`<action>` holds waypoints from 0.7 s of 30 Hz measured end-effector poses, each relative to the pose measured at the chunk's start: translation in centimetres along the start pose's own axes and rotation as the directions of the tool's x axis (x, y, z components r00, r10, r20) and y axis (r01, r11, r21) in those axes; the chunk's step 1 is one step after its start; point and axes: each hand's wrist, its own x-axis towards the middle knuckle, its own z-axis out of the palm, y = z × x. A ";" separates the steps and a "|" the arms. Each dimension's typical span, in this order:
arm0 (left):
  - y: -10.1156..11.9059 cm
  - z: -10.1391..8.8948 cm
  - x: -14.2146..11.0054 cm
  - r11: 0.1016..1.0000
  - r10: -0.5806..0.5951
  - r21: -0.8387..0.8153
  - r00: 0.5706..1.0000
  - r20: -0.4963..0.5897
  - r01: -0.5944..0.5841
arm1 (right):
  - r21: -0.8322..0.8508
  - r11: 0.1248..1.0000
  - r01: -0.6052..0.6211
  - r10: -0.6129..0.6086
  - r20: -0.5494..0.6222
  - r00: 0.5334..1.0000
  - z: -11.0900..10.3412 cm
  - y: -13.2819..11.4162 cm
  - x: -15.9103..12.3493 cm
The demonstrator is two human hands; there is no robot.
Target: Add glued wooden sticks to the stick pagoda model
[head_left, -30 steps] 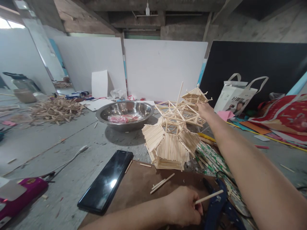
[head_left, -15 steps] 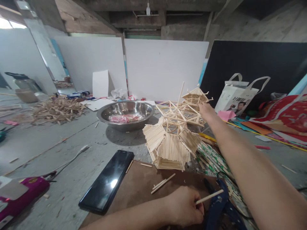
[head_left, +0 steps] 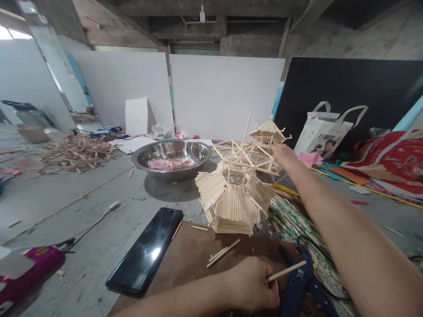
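Note:
In front of me stands a model pavilion [head_left: 236, 202] built of thin wooden sticks, with a ribbed sloping roof and an open stick frame above it. Behind it rises a small roofed tower [head_left: 268, 131], also of sticks. My right hand [head_left: 283, 155] reaches to the model's far right side and grips it beside the tower; its fingertips are partly hidden. Low over the brown sheet [head_left: 185, 259], my left hand [head_left: 256, 281] is closed around a short wooden stick [head_left: 287, 270] pointing right. Several loose sticks [head_left: 224, 253] lie on the sheet.
A dark blue tool [head_left: 299, 281] lies right of my left hand. A black phone [head_left: 145, 251] overlaps the sheet's left edge. Behind are a metal basin [head_left: 140, 165] with wrapped packets, a stick pile [head_left: 77, 152] and a white bag [head_left: 322, 134]. Wrapped sticks [head_left: 294, 215] lie under my right forearm.
The view shifts very slightly. Both hands keep their places, and the model and the stick stay as they were.

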 end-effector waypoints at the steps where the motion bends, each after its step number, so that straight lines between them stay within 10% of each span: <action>1: 0.1 0.0 0.0 1.000 -0.008 0.022 1.000 -0.010 0.009 | 0.004 1.000 0.002 -0.002 0.001 1.000 -0.1 -0.1 -0.1; 21: -0.7 0.4 0.6 0.999 -0.036 0.032 0.999 0.009 0.036 | 0.137 0.989 -0.050 0.039 0.081 0.996 3.1 -2.0 -2.2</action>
